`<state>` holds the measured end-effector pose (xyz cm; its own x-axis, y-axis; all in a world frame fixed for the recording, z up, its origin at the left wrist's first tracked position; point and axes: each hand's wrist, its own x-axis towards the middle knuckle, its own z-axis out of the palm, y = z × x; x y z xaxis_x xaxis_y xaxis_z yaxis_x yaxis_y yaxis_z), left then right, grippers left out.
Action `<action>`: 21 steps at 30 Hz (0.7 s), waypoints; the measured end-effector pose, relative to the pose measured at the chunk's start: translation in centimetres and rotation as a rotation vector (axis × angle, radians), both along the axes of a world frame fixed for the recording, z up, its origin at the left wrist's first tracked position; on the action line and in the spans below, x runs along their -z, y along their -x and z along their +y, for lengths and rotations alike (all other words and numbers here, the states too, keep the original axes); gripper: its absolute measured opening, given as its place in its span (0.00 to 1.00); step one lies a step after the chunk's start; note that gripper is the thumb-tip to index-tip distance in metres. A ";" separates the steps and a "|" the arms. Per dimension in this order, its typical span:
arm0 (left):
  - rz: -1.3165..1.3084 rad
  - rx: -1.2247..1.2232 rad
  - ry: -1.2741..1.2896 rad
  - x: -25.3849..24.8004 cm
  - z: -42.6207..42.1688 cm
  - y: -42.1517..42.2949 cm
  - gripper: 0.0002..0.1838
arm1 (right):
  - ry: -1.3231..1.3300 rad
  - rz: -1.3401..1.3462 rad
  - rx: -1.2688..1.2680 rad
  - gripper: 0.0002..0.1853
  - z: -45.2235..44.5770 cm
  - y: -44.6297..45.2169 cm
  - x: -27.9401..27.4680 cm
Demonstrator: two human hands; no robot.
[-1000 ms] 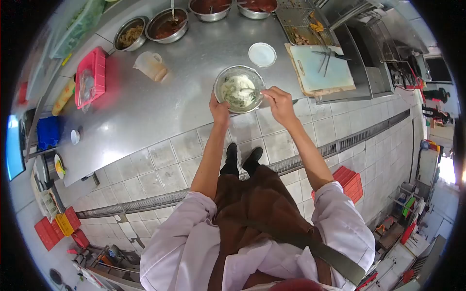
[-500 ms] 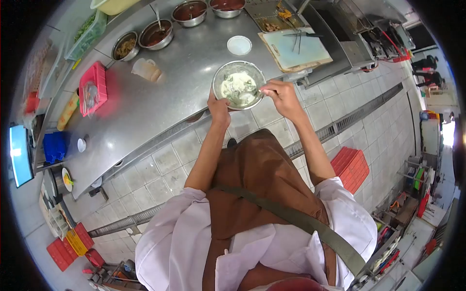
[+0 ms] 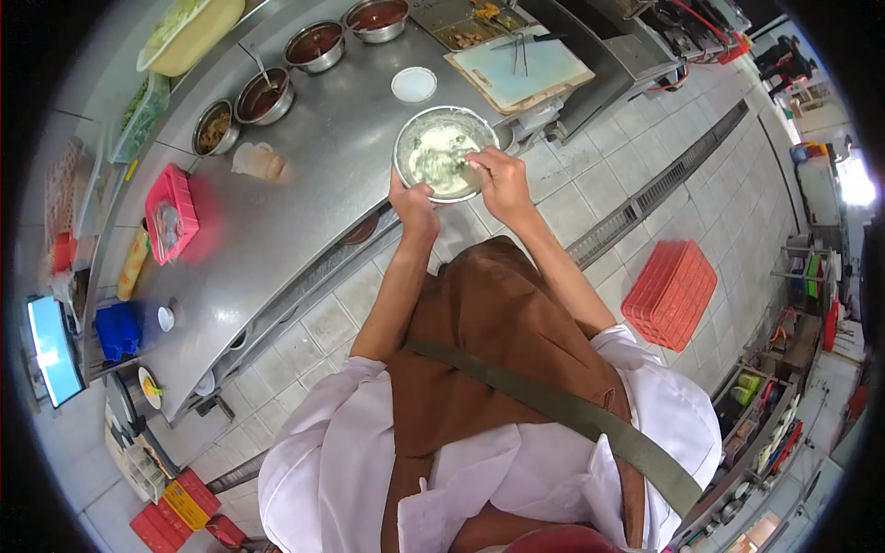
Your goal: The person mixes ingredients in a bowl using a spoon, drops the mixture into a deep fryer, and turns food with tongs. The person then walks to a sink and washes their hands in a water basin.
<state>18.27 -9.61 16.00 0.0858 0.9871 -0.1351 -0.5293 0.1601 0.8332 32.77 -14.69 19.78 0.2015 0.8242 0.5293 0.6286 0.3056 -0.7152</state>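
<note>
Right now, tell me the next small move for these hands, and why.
Probably a small stir with the right hand, while the left hand steadies the bowl: the pale mixture looks uneven, with greenish streaks, the right hand already reaches over it, and the left grips the bowl's side.

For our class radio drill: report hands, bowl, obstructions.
Left hand holding bowl, thumb at near rim. Right hand pinched over bowl; what it grips too blurred. Pale mix inside. Nothing seen in the way.
</note>
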 end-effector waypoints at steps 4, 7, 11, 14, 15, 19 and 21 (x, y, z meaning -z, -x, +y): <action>-0.088 0.071 0.003 0.6 0.0 0.7 0.42 | 0.088 0.022 -0.137 0.06 -2.3 -1.4 -2.5; -0.105 0.084 0.043 0.2 0.0 1.1 0.42 | 0.107 -0.054 -0.165 0.06 -2.0 -2.3 -3.0; -0.106 0.061 0.006 0.7 -0.2 0.4 0.42 | -0.022 -0.110 -0.001 0.08 0.4 -2.4 -0.7; -0.135 0.053 -0.019 -0.4 -0.5 0.1 0.43 | -0.129 -0.095 0.138 0.10 0.7 -0.8 0.7; -0.146 0.054 -0.025 -0.6 -0.6 0.1 0.43 | -0.165 -0.089 0.185 0.10 0.6 -0.1 1.0; -0.139 0.035 -0.028 0.2 -0.2 0.4 0.42 | -0.064 -0.060 0.050 0.07 -0.1 2.3 0.7; -0.133 0.044 -0.021 0.4 -0.4 1.0 0.42 | 0.027 -0.088 -0.020 0.07 -0.6 1.5 -0.6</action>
